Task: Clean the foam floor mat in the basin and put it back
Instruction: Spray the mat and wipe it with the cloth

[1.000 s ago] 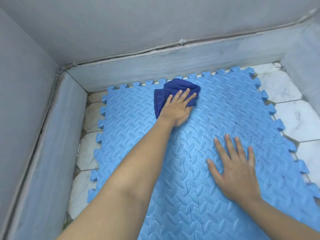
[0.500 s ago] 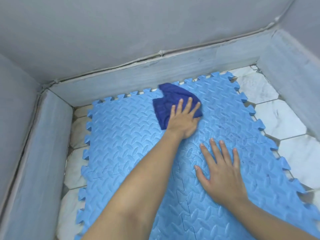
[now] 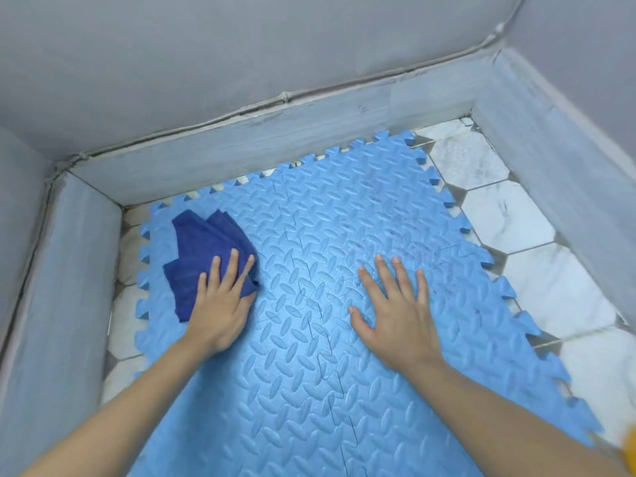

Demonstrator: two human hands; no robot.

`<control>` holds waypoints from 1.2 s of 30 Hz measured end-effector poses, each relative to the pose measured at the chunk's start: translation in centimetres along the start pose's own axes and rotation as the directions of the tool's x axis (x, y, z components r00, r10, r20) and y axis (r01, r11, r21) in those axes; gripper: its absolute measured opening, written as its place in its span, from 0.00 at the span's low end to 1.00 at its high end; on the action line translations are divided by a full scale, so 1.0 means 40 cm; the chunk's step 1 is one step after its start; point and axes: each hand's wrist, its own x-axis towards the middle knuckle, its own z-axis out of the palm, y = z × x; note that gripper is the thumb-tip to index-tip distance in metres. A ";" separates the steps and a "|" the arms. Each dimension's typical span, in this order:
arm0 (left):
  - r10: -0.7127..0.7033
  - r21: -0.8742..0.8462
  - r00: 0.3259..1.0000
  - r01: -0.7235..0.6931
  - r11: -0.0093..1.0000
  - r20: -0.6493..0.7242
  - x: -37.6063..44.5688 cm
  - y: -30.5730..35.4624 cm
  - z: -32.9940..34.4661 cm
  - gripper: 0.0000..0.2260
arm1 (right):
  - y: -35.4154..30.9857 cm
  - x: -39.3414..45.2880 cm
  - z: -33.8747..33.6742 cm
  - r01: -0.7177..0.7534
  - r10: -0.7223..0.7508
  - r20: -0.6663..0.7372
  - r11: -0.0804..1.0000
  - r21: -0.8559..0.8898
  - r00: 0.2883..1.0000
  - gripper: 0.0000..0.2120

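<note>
Forearms are seen entering from the bottom edge, both bare and stretched forward over the foam mat (image 3: 309, 390), which is laid flat on the tiled floor (image 3: 550, 287) of the basin. The mat is light blue, embossed with a leaf-like pattern, and is made of interlocking pieces whose jigsaw seams are visible down its middle; toothed tabs are shown along its left, far and right edges.

The right hand (image 3: 399, 315) is laid palm down on the mat, right of centre, with its fingers (image 3: 383, 270) straight and spread apart and its thumb angled out to the left. Nothing is held in it; its grip is left apart, and only flat contact with the foam is seen.

The left hand (image 3: 220, 304) is placed further left and slightly farther away, palm down on a dark blue cloth (image 3: 203, 249). Its fingers are extended and only a little spread, pressed on top of the cloth rather than curled round it, so this grip is also apart. The cloth is folded in loose layers and is spread on the mat near the far left corner, beyond the fingertips.

Pale hexagonal tiles are exposed beside the mat on the left and right. Grey low walls (image 3: 275, 139) are seen closing the basin at the left, far and right sides.
</note>
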 end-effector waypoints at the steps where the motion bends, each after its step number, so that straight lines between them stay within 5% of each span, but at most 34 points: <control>1: 0.126 0.029 0.992 -0.127 0.991 0.019 -0.026 0.062 0.018 0.29 | 0.002 -0.002 -0.002 0.001 -0.001 -0.004 1.000 0.001 1.000 0.31; 3: 0.371 0.117 0.927 -0.375 0.920 0.058 -0.063 0.158 0.052 0.29 | 0.005 -0.009 -0.003 0.006 -0.005 -0.026 1.000 0.030 1.000 0.30; 6: 0.496 0.182 0.868 -0.490 0.852 0.017 -0.057 0.180 0.037 0.28 | 0.003 -0.003 0.004 0.010 -0.009 -0.015 0.997 0.077 1.000 0.29; 10: 0.477 0.201 0.877 -0.457 0.866 -0.060 -0.019 0.170 0.023 0.33 | 0.058 -0.004 -0.035 -0.021 0.001 0.068 0.957 0.289 0.998 0.28; 14: 0.382 0.108 0.914 -0.369 0.923 -0.140 0.026 0.218 0.075 0.31 | 0.190 -0.107 -0.045 -0.117 0.117 -0.044 0.993 0.004 0.992 0.28; 17: 0.148 -0.074 0.966 -0.167 0.983 -0.212 0.093 0.296 0.071 0.28 | 0.200 -0.119 -0.022 -0.147 0.147 -0.055 0.989 0.014 0.988 0.28; 19: 0.170 -0.083 0.960 -0.193 0.978 -0.221 0.123 0.382 0.069 0.29 | 0.200 -0.114 -0.021 -0.144 0.145 -0.077 0.989 0.017 0.986 0.29; 21: 0.460 -0.013 0.874 -0.468 0.884 -0.160 0.125 0.470 0.078 0.28 | 0.207 -0.120 -0.020 -0.193 0.193 -0.131 0.981 0.012 0.972 0.31; 23: 0.723 0.094 0.688 -0.718 0.690 -0.053 0.132 0.521 0.080 0.27 | 0.206 -0.123 -0.017 -0.273 0.274 -0.184 0.961 0.035 0.944 0.33; 25: 0.791 0.095 0.611 -0.785 0.612 -0.040 0.198 0.526 0.061 0.26 | 0.204 -0.115 -0.014 -0.301 0.306 -0.193 0.952 0.054 0.932 0.34; 28: 0.601 -0.001 0.786 -0.608 0.794 -0.145 0.339 0.515 0.013 0.25 | 0.208 -0.114 -0.014 -0.294 0.296 -0.177 0.955 0.033 0.939 0.33; 30: 0.286 -0.102 0.936 -0.311 0.945 -0.204 0.441 0.502 -0.032 0.25 | 0.206 -0.116 -0.013 -0.284 0.285 -0.187 0.958 0.036 0.940 0.33; 32: 0.023 -0.178 0.984 -0.056 0.983 -0.178 0.509 0.524 -0.055 0.25 | 0.209 -0.112 -0.015 -0.282 0.283 -0.190 0.959 0.036 0.940 0.33; 34: 0.015 -0.139 0.989 -0.036 0.990 -0.148 0.510 0.592 -0.047 0.26 | 0.214 -0.109 -0.009 -0.286 0.286 -0.177 0.958 0.030 0.942 0.33; 36: 0.293 -0.064 0.945 -0.304 0.951 -0.143 0.456 0.682 -0.018 0.26 | 0.215 -0.112 -0.005 -0.284 0.285 -0.174 0.958 0.034 0.943 0.33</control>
